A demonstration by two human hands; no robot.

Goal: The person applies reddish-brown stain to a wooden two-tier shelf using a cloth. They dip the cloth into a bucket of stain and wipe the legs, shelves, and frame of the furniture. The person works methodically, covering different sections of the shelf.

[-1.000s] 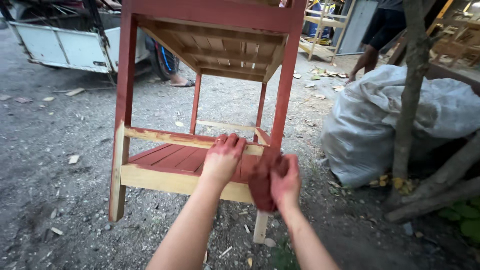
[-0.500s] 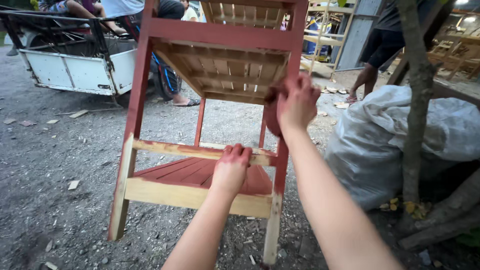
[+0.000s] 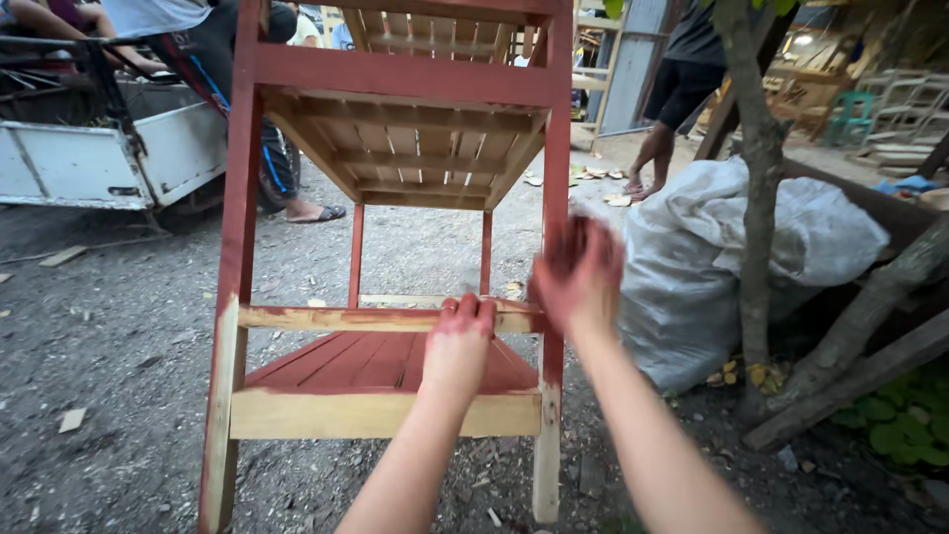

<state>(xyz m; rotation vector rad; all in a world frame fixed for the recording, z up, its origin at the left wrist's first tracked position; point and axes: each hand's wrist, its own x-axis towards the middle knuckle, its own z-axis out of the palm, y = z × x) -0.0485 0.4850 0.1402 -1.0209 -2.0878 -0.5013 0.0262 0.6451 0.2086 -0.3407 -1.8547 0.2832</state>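
A tall wooden rack [image 3: 242,227] stands on gravel, its legs and top rail painted red and its lower front board [image 3: 376,413] still bare wood. My left hand [image 3: 460,346], stained red, grips the half-painted cross rail [image 3: 336,318] above the red slatted lower shelf [image 3: 346,361]. My right hand [image 3: 578,277] is blurred with motion. It presses a dark red rag against the right front leg [image 3: 557,148] at mid height.
A big white sack [image 3: 712,267] lies right of the rack beside a thin tree trunk [image 3: 761,198] and slanted branches. A white cart [image 3: 89,158] stands at the back left. People stand behind: sandalled feet [image 3: 316,213], legs [image 3: 657,148]. Green plants [image 3: 905,425] grow at the right.
My right hand rose with the rag from the lower rail up the right leg, then came down to mid height. My left hand has stayed on the cross rail.
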